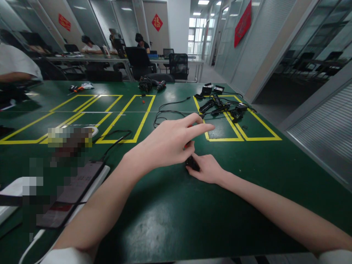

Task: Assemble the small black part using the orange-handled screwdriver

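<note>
A small black part (192, 164) rests on the green table (165, 220), pinched in the right hand's (208, 169) fingertips. Just above, the left hand (169, 143) nips a red bit (187, 145), forefingers stretched out. Bare mat lies nearer than the fingers, black cables (165, 113) beyond them.

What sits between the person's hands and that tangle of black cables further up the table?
Head view: only bare green table top, crossed by a yellow tape line, lies there.

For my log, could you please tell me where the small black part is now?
In the head view, the small black part lies on the green table just right of centre, gripped by the right hand, directly beneath the left hand.
</note>
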Demonstrator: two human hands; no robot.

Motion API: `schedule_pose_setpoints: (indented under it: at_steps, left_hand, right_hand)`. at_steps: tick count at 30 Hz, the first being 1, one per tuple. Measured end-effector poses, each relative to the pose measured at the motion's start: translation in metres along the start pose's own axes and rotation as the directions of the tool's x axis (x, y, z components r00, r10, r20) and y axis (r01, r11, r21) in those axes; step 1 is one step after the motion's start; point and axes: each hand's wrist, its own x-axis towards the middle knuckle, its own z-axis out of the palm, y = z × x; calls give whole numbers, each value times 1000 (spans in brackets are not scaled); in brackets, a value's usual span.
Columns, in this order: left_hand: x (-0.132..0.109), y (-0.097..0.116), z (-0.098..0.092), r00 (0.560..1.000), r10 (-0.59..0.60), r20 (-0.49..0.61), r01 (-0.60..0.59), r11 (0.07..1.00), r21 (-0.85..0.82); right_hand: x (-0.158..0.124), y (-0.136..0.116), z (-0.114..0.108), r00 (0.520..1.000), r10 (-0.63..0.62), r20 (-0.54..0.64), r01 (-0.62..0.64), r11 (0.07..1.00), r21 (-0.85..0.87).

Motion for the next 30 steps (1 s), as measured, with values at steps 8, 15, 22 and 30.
schedule_pose_setpoints:
  at_steps: [8,15,22,30]
  left_hand:
    - [0,2,-3,1000,5,17,-5,1000,-12]
    - [1,2,-1,999,-44,-7,45,997,69]
    - [1,1,0,1000,-22,-10,22,998,53]
    - [1,2,-1,1000,-11,-1,11,999,46]
  right_hand:
    - [-1,1,0,1000,-20,-18,21,1000,11]
    - [0,0,0,1000,-10,-16,10,1000,-1]
    - [0,0,0,1000,-13,-16,13,1000,-1]
    - [0,1,1,1000,-15,-26,15,1000,8]
